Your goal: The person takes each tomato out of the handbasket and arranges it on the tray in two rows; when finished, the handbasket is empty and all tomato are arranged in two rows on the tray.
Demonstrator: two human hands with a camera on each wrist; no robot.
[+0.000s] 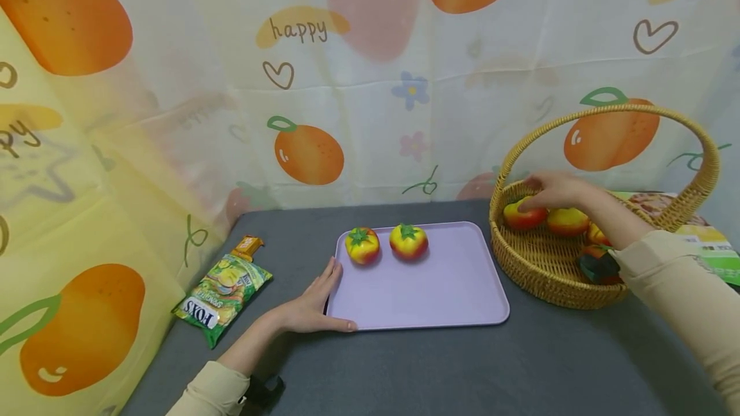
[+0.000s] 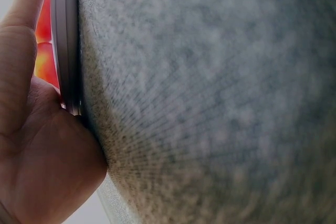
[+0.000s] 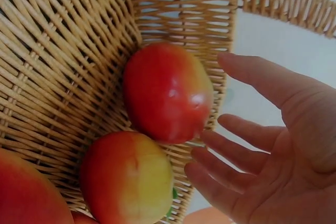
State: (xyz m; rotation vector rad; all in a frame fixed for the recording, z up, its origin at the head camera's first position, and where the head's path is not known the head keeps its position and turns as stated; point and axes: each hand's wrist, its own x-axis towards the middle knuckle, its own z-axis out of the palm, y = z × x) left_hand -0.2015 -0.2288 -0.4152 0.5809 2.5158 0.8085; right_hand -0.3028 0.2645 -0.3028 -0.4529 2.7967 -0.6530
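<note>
In the head view, my left hand [image 1: 312,303] rests at the near left corner of a lilac tray [image 1: 445,294]. Its thumb lies along the front rim, the other fingers along the left side. Two red-and-yellow fruits with green leafy tops, one at the left [image 1: 363,246] and one beside it [image 1: 408,241], sit at the back of the tray. Over the wicker basket [image 1: 549,284], my right hand [image 1: 555,190] reaches down with fingers spread. The right wrist view shows those fingers beside a glossy red-and-yellow fruit [image 3: 167,93], holding nothing. Another such fruit [image 3: 126,177] lies next to it.
The basket's tall arched handle [image 1: 607,111] rises around my right forearm. More fruit lies in the basket's right part. On the left are a green Fox's candy bag [image 1: 222,294] and a small orange packet [image 1: 247,247]. A printed curtain [image 1: 370,114] hangs behind the table.
</note>
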